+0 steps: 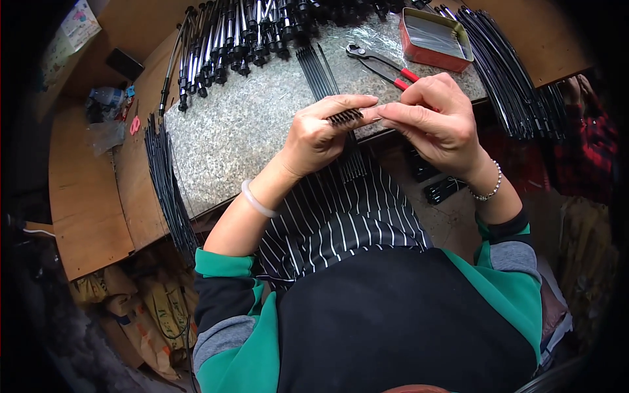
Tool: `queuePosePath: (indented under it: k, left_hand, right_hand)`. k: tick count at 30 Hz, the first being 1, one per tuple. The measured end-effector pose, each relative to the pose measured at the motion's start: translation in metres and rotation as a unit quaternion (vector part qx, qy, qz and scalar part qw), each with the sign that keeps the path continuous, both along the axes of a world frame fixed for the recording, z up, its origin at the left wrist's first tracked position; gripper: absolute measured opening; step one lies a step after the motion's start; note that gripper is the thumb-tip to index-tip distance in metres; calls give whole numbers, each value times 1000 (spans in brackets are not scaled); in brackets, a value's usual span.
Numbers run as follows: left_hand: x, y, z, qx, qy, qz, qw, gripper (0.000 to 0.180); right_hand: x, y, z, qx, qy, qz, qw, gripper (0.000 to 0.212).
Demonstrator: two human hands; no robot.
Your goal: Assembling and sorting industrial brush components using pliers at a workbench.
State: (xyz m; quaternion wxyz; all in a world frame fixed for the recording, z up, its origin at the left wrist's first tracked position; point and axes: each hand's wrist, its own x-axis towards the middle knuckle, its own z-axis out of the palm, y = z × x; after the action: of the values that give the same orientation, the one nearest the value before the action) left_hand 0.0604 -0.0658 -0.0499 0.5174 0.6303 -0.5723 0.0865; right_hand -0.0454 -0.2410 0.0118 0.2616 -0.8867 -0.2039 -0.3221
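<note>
Where the wooden bench curves round the seated person, a speckled grey stone slab serves as the working surface. Along its far edge: a row of black rod assemblies with metal ends. At mid-slab: a loose sheaf of thin black rods. Toward the far right: pliers with red handles, and beside them a red rectangular tin holding thin pale wires. Beyond the tin: a large fan of long black rods over the bench edge. Off the slab's left edge: another bundle of black rods, hanging downward. Far left corner: plastic wrappers and small clutter. Below the bench at left: yellowish sacks. Person's lap: a black apron with white stripes. Left hand, wearing a pale bangle at the wrist: curled, thumb and fingers closed round a small bunch of short black rods, whose ends show in a row at the fingertips. Right hand, beaded bracelet at the wrist: fingers drawn together, tips meeting the same bunch from the right. Bunch location: held above the near edge of the slab, between both hands.
</note>
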Motion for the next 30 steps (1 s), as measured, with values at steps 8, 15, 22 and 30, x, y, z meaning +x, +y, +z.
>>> queuePosePath:
  k: [8, 15, 22, 30]
  left_hand:
    - [0, 2, -2, 0, -7, 13, 1000, 43]
    - [0, 2, 0, 5, -3, 10, 1000, 41]
    - [1, 3, 0, 1, 0, 10, 1000, 40]
    - [1, 3, 0, 0, 0, 14, 1000, 38]
  right_hand:
    - [8, 9, -7, 2, -41, -20, 999, 12]
    - [9, 11, -4, 11, -31, -5, 999, 10]
    - [10, 12, -6, 13, -29, -9, 999, 10]
    - [11, 13, -7, 14, -31, -16, 999, 10]
